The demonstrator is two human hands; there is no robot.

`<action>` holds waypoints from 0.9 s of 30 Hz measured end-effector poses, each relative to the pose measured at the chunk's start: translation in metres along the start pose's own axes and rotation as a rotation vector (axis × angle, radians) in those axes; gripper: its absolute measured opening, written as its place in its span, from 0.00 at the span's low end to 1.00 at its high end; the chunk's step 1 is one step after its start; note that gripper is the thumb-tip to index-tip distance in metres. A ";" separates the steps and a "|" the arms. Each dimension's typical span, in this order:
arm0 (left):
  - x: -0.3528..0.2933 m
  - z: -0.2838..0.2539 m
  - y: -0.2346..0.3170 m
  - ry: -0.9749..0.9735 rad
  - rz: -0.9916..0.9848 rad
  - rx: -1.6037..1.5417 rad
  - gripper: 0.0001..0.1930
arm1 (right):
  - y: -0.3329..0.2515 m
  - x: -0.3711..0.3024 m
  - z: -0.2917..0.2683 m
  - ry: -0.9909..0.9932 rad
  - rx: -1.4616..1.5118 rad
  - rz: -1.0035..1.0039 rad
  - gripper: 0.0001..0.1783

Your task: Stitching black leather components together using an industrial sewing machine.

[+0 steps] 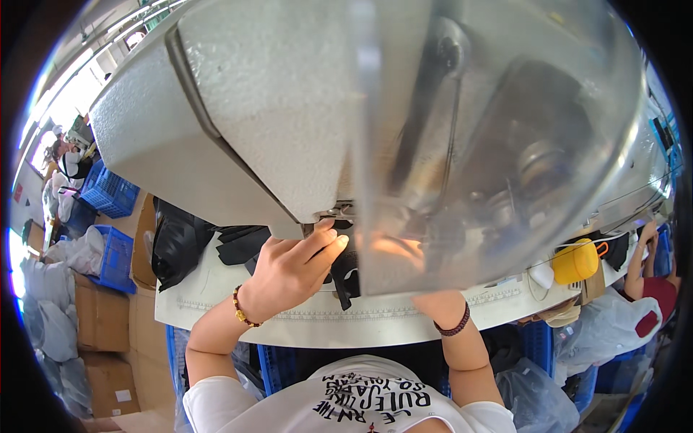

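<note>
Hazy guard mostly hides right hand; left hand grip unclear.

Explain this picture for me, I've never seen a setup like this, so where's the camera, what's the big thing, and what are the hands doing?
The camera sits on the person's head, looking down; its wide lens bends straight edges. These are bare human hands. The large, pale, rough-surfaced machine may be a sewing machine. A clear, curved plastic cover partly hides the right hand, so I can't tell what it holds. The left hand has its fingers by the machine's small metal parts; whether it grips anything is unclear. On the white, curved-looking tabletop lie flat, black, flexible pieces.
</note>
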State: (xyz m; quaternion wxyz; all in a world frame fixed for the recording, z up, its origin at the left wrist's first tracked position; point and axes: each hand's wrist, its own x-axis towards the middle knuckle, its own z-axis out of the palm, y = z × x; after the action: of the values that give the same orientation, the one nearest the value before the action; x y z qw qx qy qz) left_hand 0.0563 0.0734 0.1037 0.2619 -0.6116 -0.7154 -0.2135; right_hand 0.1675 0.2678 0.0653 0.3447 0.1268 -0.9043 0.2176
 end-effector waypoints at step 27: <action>0.016 0.026 0.053 0.129 -0.287 0.263 0.14 | 0.070 -0.006 0.025 -0.177 1.699 0.560 0.21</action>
State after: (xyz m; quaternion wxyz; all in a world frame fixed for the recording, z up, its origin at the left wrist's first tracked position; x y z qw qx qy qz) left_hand 0.1035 0.1097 0.0931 0.3518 -0.4488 -0.7987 -0.1922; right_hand 0.1315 0.3168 0.0228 -0.0019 0.1302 -0.4597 0.8785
